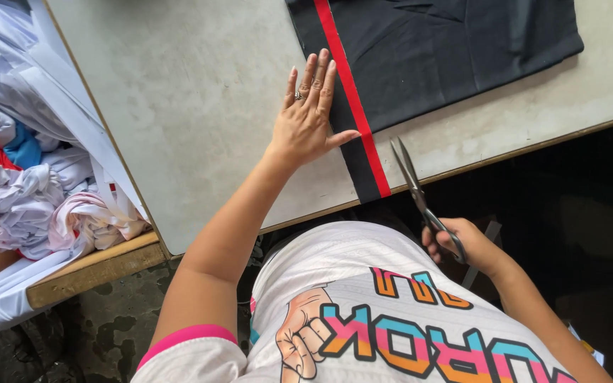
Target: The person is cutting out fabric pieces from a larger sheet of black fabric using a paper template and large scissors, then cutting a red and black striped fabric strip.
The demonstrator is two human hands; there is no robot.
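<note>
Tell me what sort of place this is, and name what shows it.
Probably a sewing or garment workshop. The left hand presses flat on black cloth with a red stripe spread on a worn cutting table, the right hand holds large scissors, and a pile of white and coloured fabric lies alongside.

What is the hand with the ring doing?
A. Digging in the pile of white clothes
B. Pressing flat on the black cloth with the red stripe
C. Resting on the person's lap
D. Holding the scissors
B: the left hand lies flat, fingers together, on the edge of the black cloth beside its red stripe, while the right hand holds the scissors.
</note>
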